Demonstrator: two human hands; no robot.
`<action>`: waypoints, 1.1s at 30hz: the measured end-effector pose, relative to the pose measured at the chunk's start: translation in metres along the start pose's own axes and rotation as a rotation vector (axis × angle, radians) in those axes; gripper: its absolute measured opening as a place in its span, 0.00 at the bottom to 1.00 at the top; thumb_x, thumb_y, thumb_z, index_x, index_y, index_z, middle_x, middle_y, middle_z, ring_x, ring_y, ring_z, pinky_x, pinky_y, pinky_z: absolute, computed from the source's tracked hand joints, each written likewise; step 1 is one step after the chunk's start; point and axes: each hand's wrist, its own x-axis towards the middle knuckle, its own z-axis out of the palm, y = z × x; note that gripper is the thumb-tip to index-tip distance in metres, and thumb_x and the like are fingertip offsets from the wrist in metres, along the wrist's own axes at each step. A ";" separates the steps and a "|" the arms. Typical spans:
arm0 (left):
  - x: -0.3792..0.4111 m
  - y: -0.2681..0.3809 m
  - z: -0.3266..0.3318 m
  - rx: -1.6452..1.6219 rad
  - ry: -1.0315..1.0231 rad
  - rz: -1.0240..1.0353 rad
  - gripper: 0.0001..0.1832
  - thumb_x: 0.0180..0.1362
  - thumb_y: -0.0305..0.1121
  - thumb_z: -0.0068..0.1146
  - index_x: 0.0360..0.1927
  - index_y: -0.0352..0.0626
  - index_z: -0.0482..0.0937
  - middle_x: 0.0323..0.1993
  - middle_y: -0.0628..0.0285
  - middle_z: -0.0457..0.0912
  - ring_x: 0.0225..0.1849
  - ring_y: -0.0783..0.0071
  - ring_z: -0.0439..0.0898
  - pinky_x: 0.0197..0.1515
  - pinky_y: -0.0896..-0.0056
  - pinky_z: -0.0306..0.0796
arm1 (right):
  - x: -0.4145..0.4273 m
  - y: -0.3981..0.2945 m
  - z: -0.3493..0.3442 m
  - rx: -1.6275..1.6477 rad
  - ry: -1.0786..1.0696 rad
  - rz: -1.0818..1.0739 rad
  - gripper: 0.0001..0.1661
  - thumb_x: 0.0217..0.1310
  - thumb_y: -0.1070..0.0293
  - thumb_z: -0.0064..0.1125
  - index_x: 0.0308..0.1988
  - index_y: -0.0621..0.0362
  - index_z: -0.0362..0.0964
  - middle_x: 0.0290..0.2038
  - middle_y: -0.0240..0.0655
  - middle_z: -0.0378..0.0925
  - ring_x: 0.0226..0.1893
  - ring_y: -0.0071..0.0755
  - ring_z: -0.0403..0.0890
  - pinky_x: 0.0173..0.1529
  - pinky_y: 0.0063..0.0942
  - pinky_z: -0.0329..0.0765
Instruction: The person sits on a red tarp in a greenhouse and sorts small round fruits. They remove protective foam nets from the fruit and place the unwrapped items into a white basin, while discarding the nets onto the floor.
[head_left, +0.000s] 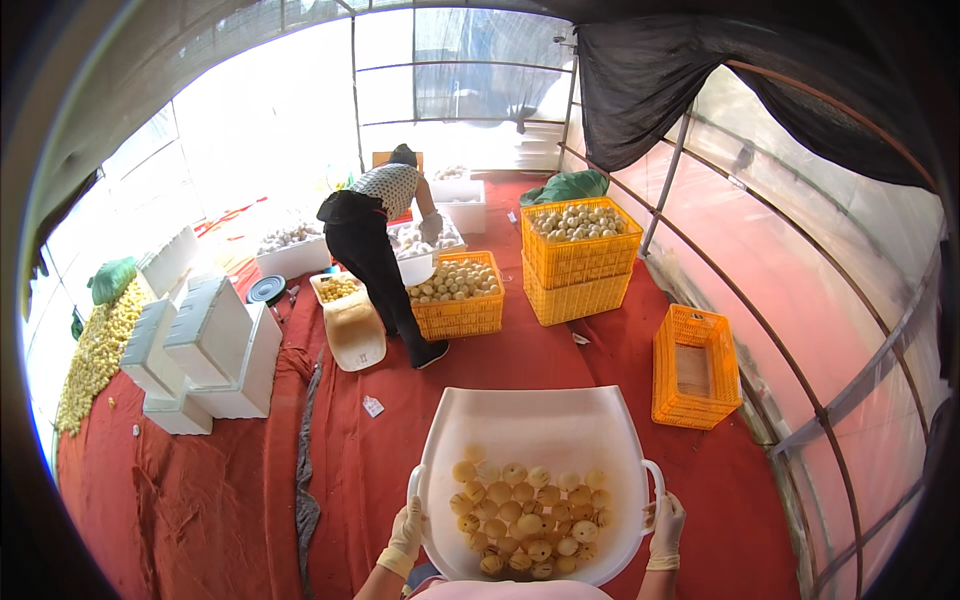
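Note:
Before my body is a white plastic scoop-shaped tray (525, 420), with a wide open front lip and a loop handle on each side. Several small round yellow fruits (517, 510), some with dark stripes, lie in its near half. At the left handle (415, 484), my left hand (406, 529) in a pale glove grips the tray's side. My right hand (667, 523), gloved as well, has its fingers hooked around the right handle (655, 480). The tray is held above the red floor covering (360, 480).
Ahead, a person (375, 202) bends over a white foam box (420, 262) of pale fruits. Yellow crates (581, 277) are stacked to the right, near another crate (694, 375). White foam boxes (214, 337) and a yellow fruit heap (105, 345) are leftward. A second scoop (356, 334) lies ahead.

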 end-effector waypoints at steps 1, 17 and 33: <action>0.020 0.018 0.010 0.004 -0.044 -0.008 0.32 0.54 0.63 0.36 0.26 0.39 0.70 0.21 0.65 0.70 0.23 0.77 0.68 0.27 0.76 0.63 | 0.007 -0.011 0.008 -0.030 0.052 0.003 0.15 0.58 0.68 0.37 0.39 0.65 0.68 0.16 0.33 0.70 0.10 0.19 0.64 0.15 0.17 0.62; 0.323 0.142 0.128 -0.019 -0.010 -0.050 0.32 0.54 0.63 0.37 0.28 0.38 0.71 0.22 0.66 0.70 0.24 0.78 0.67 0.28 0.76 0.62 | 0.291 -0.070 0.183 0.111 0.023 -0.011 0.15 0.54 0.72 0.36 0.39 0.66 0.67 0.16 0.33 0.69 0.12 0.19 0.64 0.16 0.16 0.62; 0.547 0.216 0.148 -0.046 0.205 -0.108 0.31 0.54 0.63 0.38 0.23 0.41 0.69 0.20 0.66 0.69 0.22 0.78 0.66 0.25 0.77 0.61 | 0.537 -0.140 0.425 -0.069 -0.206 -0.006 0.16 0.52 0.73 0.33 0.36 0.66 0.68 0.15 0.33 0.69 0.11 0.17 0.63 0.15 0.15 0.61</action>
